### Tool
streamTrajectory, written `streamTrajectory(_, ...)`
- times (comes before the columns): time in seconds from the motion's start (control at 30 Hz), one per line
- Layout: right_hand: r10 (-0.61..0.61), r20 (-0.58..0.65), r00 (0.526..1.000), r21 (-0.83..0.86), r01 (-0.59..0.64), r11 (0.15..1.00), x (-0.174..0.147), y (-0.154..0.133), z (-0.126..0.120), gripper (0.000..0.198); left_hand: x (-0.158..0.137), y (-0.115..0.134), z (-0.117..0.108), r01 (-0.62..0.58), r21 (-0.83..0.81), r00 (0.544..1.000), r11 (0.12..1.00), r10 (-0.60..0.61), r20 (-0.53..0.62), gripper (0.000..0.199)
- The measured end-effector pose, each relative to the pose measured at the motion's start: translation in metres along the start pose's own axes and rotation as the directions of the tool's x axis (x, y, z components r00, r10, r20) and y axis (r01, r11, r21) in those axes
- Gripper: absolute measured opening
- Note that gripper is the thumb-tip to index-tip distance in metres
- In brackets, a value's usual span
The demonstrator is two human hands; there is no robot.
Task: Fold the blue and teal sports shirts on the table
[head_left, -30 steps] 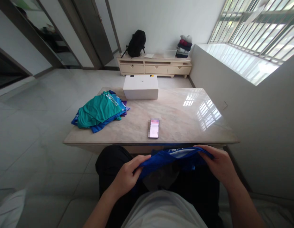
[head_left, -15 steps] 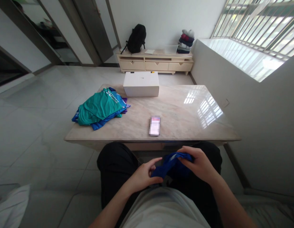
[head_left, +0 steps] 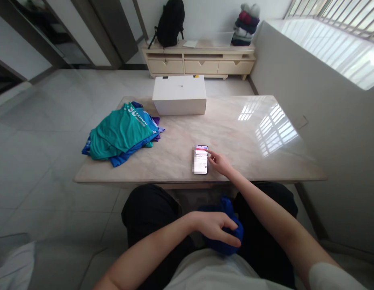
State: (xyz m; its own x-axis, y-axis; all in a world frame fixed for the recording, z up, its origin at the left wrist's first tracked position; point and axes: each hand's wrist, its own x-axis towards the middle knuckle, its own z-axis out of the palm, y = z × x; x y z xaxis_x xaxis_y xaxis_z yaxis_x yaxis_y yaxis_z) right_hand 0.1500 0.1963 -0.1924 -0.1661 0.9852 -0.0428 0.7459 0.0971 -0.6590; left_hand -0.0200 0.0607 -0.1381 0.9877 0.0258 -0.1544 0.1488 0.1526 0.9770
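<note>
A phone lies on the marble-topped table near its front edge, its screen lit and partly blurred out. My right hand reaches over the table, index finger stretched onto the upper right of the screen and the other fingers curled; it holds nothing. Low between my knees, my left hand grips a bunched blue cloth, thumb and fingers around its folds. The cloth looks like a garment, but its kind is not clear. A heap of shirts, green on top with blue and purple below, lies on the left of the table.
A white box stands at the back of the table. Beyond is a low cabinet bearing a black backpack and a stack of folded clothes. A wall with a barred window borders the right side.
My right hand has let go of the blue cloth and moved forward to the phone. My left hand has shifted right and keeps the cloth, now more bunched. The view has tilted down.
</note>
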Motion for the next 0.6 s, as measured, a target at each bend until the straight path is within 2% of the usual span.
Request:
streamTrajectory(0.1, 0.042, -0.003, 0.999, -0.074, -0.042, 0.996, 0.016, 0.008, 0.018, 0.051, 0.009, -0.017, -0.017, 0.065, -0.203, 0.996, 0.977, -0.075, -0.044, 0.064)
streamTrajectory(0.17, 0.064, -0.007, 0.998, -0.114, -0.064, 0.991, 0.02, 0.01, 0.024, 0.05, 0.011, -0.03, -0.022, 0.093, -0.35, 0.984, 0.932, -0.14, -0.112, 0.067)
streamTrajectory(0.23, 0.065, -0.019, 0.998, -0.146, -0.067, 0.987, 0.02, 0.013, 0.026, 0.049, 0.012, -0.042, -0.023, 0.097, -0.426, 0.972, 0.9, -0.177, -0.153, 0.069)
streamTrajectory(0.33, 0.012, -0.049, 0.999, -0.147, -0.019, 0.989, 0.017, 0.019, 0.027, 0.044, 0.014, -0.054, -0.023, 0.084, -0.427, 0.971, 0.9, -0.17, -0.166, 0.069)
streamTrajectory(0.43, -0.034, -0.066, 0.997, -0.071, 0.029, 0.997, 0.014, 0.023, 0.028, 0.042, 0.018, -0.062, -0.022, 0.061, -0.401, 0.975, 0.914, -0.141, -0.173, 0.069)
streamTrajectory(0.6, 0.032, -0.085, 0.996, -0.07, -0.038, 0.997, 0.018, 0.025, 0.029, 0.047, 0.021, -0.068, -0.022, 0.05, -0.353, 0.982, 0.934, -0.111, -0.155, 0.068)
